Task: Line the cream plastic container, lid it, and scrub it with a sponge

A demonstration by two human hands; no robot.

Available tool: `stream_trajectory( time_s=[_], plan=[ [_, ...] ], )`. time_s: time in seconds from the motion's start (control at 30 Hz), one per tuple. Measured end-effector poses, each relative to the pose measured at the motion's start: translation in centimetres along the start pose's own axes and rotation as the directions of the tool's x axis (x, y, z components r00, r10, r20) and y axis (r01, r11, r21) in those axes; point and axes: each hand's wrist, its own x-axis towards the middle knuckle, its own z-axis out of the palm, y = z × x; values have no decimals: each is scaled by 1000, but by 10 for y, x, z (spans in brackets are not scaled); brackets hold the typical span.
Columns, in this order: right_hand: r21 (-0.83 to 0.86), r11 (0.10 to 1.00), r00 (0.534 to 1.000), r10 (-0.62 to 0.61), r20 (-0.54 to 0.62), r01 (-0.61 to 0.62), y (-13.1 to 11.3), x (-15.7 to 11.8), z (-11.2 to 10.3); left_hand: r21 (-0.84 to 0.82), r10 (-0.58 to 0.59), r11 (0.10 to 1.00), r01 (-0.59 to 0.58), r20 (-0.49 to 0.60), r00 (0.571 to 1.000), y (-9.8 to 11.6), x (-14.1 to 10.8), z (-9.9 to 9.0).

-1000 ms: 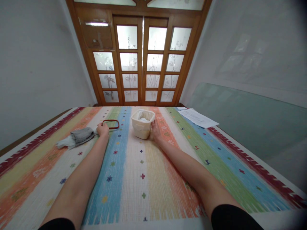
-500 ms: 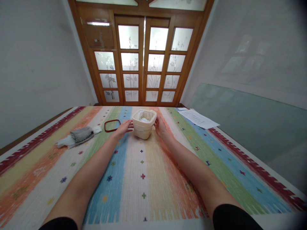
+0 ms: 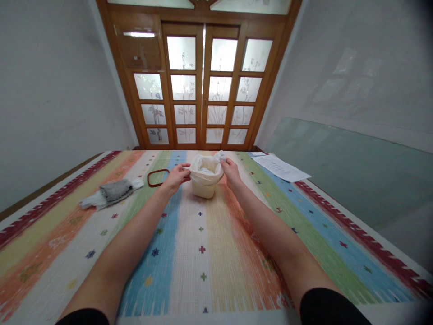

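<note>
Your left hand (image 3: 177,177) and right hand (image 3: 231,171) both pinch the white liner (image 3: 203,177), fingers closed on opposite edges. Cream bin (image 3: 203,191) under it, upright on striped cloth (image 3: 192,262). Red-brown frame (image 3: 158,171) lies beside your left hand.
</note>
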Motion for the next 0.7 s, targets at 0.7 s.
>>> stream_trajectory(
  time_s=[0.7],
  plan=[
    [123,967,919,-252,302,225,-100,-63,25,-118,423,900,-419,6,906,40,-21,23]
  ],
)
